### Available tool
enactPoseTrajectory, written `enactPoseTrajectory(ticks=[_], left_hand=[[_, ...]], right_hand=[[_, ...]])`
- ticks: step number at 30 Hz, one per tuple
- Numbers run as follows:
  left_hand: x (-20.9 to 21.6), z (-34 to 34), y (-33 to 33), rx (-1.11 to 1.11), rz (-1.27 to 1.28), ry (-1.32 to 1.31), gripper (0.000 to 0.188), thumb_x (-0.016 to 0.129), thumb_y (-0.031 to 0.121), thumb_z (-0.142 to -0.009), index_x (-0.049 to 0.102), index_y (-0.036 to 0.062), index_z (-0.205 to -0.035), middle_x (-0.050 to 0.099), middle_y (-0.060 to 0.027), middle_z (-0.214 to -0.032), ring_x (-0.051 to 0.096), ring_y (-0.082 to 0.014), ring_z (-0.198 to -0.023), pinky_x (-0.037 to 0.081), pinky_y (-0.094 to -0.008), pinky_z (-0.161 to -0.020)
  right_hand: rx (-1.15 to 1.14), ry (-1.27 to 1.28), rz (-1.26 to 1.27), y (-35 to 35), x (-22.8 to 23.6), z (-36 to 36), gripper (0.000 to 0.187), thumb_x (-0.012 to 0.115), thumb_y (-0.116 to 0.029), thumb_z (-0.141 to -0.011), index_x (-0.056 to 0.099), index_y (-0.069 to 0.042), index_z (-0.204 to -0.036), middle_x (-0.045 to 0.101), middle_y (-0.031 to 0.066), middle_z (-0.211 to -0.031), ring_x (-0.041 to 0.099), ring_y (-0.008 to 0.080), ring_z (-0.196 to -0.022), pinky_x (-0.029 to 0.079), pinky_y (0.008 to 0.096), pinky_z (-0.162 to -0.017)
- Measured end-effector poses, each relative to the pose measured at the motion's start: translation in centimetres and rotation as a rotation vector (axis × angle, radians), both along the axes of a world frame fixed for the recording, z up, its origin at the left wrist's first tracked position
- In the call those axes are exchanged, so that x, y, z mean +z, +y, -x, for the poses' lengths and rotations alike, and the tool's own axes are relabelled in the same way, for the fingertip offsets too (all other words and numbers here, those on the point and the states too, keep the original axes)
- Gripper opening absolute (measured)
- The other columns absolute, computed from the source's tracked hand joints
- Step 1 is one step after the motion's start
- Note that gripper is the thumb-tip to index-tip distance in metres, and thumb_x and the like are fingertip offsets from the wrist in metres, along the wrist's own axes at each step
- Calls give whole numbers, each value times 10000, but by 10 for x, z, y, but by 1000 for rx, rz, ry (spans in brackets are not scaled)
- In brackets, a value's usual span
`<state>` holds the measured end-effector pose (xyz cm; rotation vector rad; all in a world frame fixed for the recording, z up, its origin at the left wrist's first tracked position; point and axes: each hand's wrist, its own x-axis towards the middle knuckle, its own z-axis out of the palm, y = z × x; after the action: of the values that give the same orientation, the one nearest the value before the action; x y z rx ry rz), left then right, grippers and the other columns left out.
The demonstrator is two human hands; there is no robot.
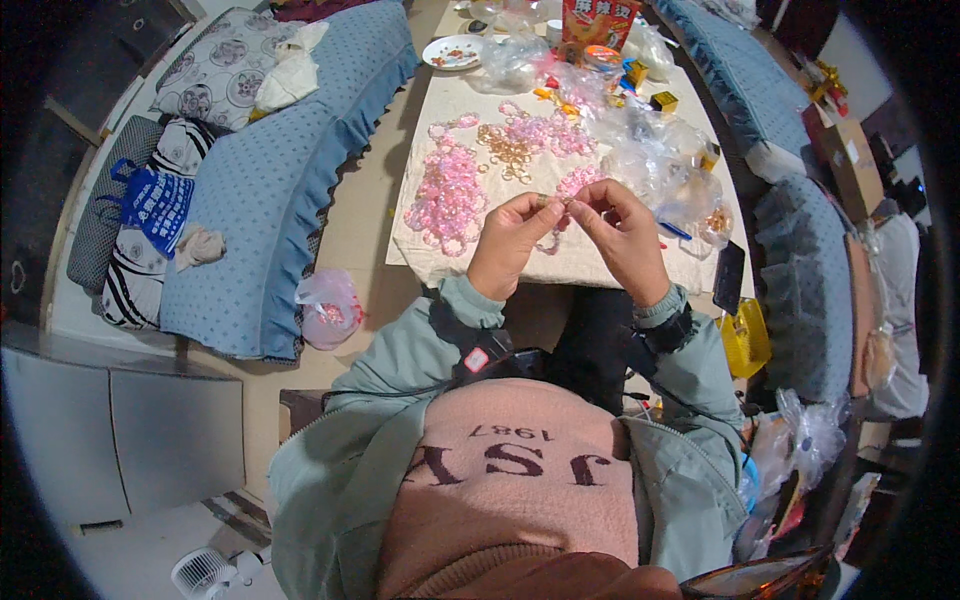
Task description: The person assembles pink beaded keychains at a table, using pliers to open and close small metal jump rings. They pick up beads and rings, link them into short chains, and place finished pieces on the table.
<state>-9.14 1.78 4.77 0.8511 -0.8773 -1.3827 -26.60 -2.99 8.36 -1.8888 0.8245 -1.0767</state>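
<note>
My left hand (508,240) and my right hand (622,238) meet over the near part of the table, thumbs and forefingers pinched together. Between them they hold a pink beaded bracelet (549,243); part of its loop hangs below the fingertips. The small piece right at the fingertips is too tiny to make out. Left of my hands lies a large heap of pink beaded bracelets (445,196). Farther back are gold-coloured rings (508,150) in a loose cluster, beside another pile of pink bracelets (550,132). Some pink beads (580,181) show just behind my fingers.
Clear plastic bags (650,150) crowd the table's right side, with a blue pen (675,231) and a dark phone (729,277) near the edge. A plate (453,52) and a red package (597,25) stand at the back. Blue-covered sofas (260,190) flank the table.
</note>
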Motion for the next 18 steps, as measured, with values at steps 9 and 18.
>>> enactPoseTrajectory(ticks=[9,18], left_hand=[[-5,-7,-6,74,188,-110,316,623,73,-964,603,16,-1274,649,-83,-1224,590,-162,-1153,420,-319,-1063],[8,-8,1,-172,129,-120,444,642,42,-906,552,25,-1341,608,-72,-1266,545,-163,-1226,410,-329,-1087]], right_hand=[[-140,118,354,2,20,1,95,732,-51,-879,672,-29,-949,638,80,-854,573,184,-704,470,304,-646],[-50,-44,67,-3,16,1,107,710,-95,-937,682,-7,-991,678,34,-885,599,92,-759,492,257,-677]])
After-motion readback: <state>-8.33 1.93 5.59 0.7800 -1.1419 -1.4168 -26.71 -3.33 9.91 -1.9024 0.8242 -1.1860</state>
